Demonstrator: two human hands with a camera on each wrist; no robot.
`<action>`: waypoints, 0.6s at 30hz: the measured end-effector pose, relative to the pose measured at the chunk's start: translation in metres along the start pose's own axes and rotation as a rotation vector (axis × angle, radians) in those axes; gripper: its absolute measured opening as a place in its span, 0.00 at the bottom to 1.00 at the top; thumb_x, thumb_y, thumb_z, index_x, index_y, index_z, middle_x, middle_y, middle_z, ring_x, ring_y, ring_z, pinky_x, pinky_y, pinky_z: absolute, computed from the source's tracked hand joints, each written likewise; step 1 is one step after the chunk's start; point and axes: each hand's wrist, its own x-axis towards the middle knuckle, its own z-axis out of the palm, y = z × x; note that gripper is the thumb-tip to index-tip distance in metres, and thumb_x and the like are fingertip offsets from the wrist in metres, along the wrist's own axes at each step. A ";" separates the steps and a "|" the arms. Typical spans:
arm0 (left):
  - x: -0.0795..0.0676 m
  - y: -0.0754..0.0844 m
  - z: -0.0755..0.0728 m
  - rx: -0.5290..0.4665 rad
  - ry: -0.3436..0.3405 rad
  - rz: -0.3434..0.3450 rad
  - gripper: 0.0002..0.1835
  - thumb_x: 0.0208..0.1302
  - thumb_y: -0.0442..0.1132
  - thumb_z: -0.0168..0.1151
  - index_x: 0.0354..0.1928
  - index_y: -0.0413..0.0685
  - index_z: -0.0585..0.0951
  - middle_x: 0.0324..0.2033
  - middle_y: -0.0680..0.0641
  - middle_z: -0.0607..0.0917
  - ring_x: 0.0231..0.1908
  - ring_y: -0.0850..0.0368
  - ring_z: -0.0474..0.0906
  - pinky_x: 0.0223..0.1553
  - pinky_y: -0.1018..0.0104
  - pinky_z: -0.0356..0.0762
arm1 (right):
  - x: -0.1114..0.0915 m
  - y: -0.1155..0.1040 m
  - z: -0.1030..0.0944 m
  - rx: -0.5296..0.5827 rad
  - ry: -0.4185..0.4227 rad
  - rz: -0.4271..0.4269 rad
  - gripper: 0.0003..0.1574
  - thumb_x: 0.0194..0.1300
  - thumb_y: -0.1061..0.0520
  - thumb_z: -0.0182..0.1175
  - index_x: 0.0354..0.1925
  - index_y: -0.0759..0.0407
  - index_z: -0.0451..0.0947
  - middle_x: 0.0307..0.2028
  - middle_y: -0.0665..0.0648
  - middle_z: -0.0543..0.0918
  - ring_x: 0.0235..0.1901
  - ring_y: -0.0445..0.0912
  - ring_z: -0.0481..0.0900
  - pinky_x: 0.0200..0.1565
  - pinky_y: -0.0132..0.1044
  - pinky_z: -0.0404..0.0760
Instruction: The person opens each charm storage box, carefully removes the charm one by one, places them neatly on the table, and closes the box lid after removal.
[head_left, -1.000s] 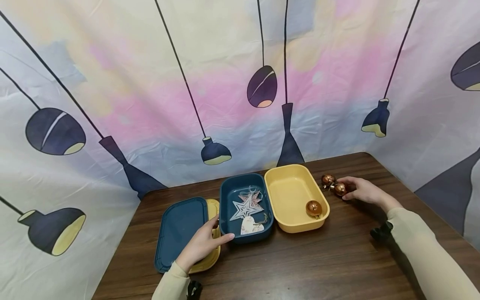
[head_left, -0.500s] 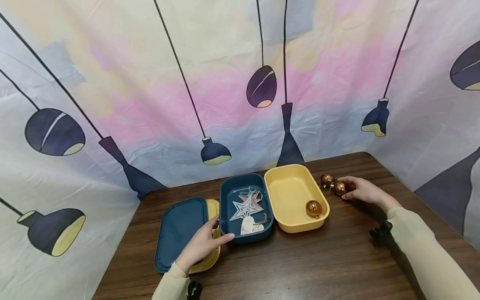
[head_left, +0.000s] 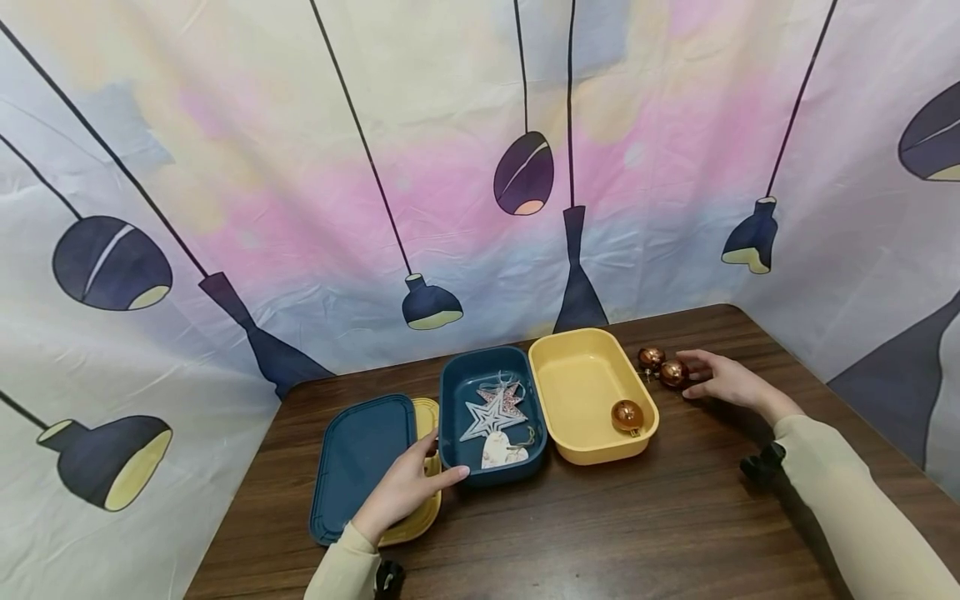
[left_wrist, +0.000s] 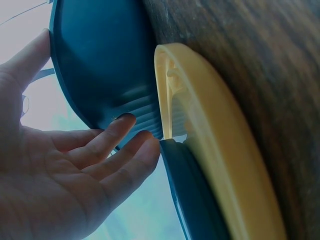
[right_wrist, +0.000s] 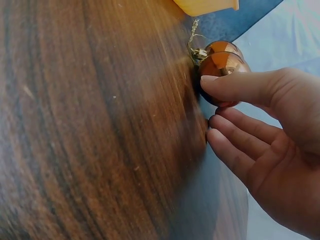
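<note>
My left hand rests at the near left corner of the dark blue box, its thumb on the front rim and its fingers loosely bent by the left wall. A white star ornament, a glittery pink star and a white heart ornament lie inside the box. My right hand is at the right of two copper Christmas baubles, the nearer bauble beside its fingertips and the farther bauble just behind. In the right wrist view, the thumb overlaps the shiny bauble while the fingers extend loosely below.
A yellow box stands against the blue box's right side, with another copper bauble in its near right corner. Left of the boxes, a blue lid lies over a yellow lid on the wooden table. A printed curtain hangs behind.
The two baubles on the table have shifted slightly left, toward the yellow box, and a small gap shows between them and my right fingers. My left hand stays put.
</note>
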 end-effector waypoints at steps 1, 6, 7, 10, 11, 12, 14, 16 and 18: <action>0.000 0.000 0.000 0.000 0.001 0.002 0.52 0.63 0.61 0.68 0.77 0.38 0.58 0.72 0.34 0.66 0.68 0.34 0.67 0.61 0.36 0.70 | 0.000 0.000 0.000 0.004 -0.001 0.003 0.50 0.64 0.56 0.69 0.73 0.74 0.55 0.62 0.82 0.67 0.61 0.73 0.70 0.54 0.62 0.77; 0.000 -0.001 0.001 0.003 0.000 0.003 0.52 0.63 0.61 0.68 0.77 0.37 0.58 0.72 0.34 0.66 0.68 0.34 0.67 0.61 0.36 0.70 | 0.001 0.001 0.001 0.009 0.000 0.013 0.51 0.65 0.55 0.69 0.73 0.75 0.55 0.62 0.82 0.68 0.60 0.74 0.70 0.55 0.62 0.77; 0.000 -0.001 0.001 0.003 -0.001 0.002 0.52 0.63 0.61 0.68 0.77 0.37 0.58 0.72 0.34 0.66 0.68 0.34 0.67 0.61 0.36 0.70 | 0.001 0.001 0.001 0.010 0.000 0.015 0.51 0.65 0.55 0.69 0.73 0.75 0.55 0.62 0.82 0.68 0.60 0.74 0.70 0.55 0.62 0.77; 0.001 -0.001 0.001 0.000 -0.001 0.004 0.52 0.63 0.61 0.68 0.77 0.38 0.58 0.72 0.34 0.66 0.67 0.34 0.67 0.61 0.36 0.70 | 0.001 0.000 0.001 0.008 0.003 0.018 0.51 0.65 0.54 0.70 0.73 0.75 0.55 0.62 0.82 0.67 0.60 0.73 0.70 0.55 0.62 0.77; 0.001 -0.001 0.001 0.000 0.000 0.006 0.52 0.63 0.61 0.68 0.77 0.38 0.58 0.72 0.34 0.66 0.67 0.34 0.67 0.61 0.36 0.70 | 0.001 0.000 0.000 0.008 0.004 0.018 0.52 0.65 0.54 0.70 0.73 0.75 0.54 0.63 0.82 0.67 0.60 0.73 0.70 0.55 0.62 0.77; 0.001 -0.001 0.000 0.000 0.001 0.008 0.52 0.63 0.61 0.68 0.77 0.38 0.58 0.72 0.34 0.66 0.67 0.34 0.67 0.61 0.36 0.70 | 0.001 -0.001 0.000 0.011 0.005 0.018 0.52 0.64 0.54 0.70 0.73 0.75 0.54 0.63 0.83 0.66 0.60 0.73 0.70 0.55 0.62 0.77; 0.001 -0.001 0.000 0.000 0.003 0.012 0.51 0.63 0.61 0.68 0.77 0.38 0.58 0.72 0.34 0.66 0.67 0.34 0.67 0.61 0.36 0.70 | 0.000 -0.002 -0.001 0.020 0.007 0.020 0.53 0.64 0.54 0.70 0.74 0.74 0.53 0.64 0.83 0.65 0.61 0.74 0.70 0.54 0.62 0.77; 0.001 -0.001 0.000 0.001 0.002 0.014 0.51 0.63 0.61 0.68 0.77 0.38 0.58 0.72 0.34 0.66 0.68 0.34 0.67 0.62 0.36 0.69 | 0.000 -0.004 -0.003 0.031 0.009 0.022 0.53 0.65 0.55 0.70 0.75 0.73 0.52 0.65 0.82 0.63 0.61 0.74 0.70 0.54 0.62 0.78; 0.000 -0.001 0.000 0.005 0.000 0.010 0.51 0.63 0.61 0.68 0.77 0.38 0.58 0.72 0.33 0.66 0.68 0.34 0.66 0.62 0.36 0.69 | 0.001 -0.007 -0.006 0.038 0.014 0.026 0.54 0.65 0.55 0.69 0.75 0.73 0.50 0.66 0.82 0.62 0.62 0.74 0.69 0.54 0.62 0.78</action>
